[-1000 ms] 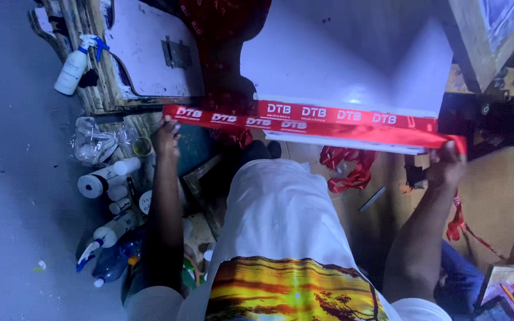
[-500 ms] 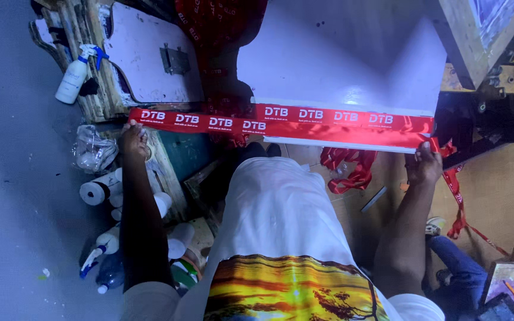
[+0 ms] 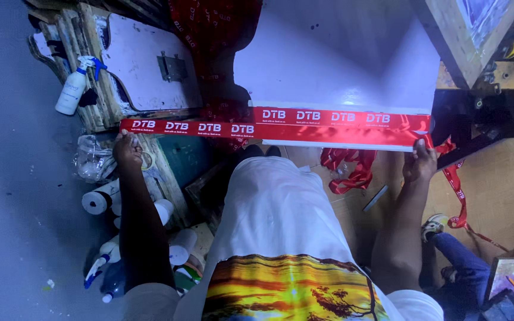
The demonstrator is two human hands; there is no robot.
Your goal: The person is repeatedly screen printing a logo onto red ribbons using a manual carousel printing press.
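Red printed ribbon (image 3: 275,126) is held stretched out flat between 2 hands along the near edge of the white table (image 3: 340,65). Its right half lies on the table's near edge; its left half reaches past the table's near left corner and hangs in the air above the clutter on the floor. The left hand (image 3: 127,150) is closed on the ribbon's left end, with the fingers pinched together around it. The right hand (image 3: 420,163) grips the right end at the table's near right corner, fingers clamped on the strip.

As a judgement, the laying-out is about halfway: the ribbon is drawn taut and straight, and 1 half is lined up with the table's edge, but the left half is not yet resting on anything and neither end has been let go.

More red ribbon (image 3: 352,166) lies bunched below the table's near edge. A white spray bottle (image 3: 71,89) rests on stacked boards to the left, and paper rolls (image 3: 99,201) stand on the floor near the left arm.
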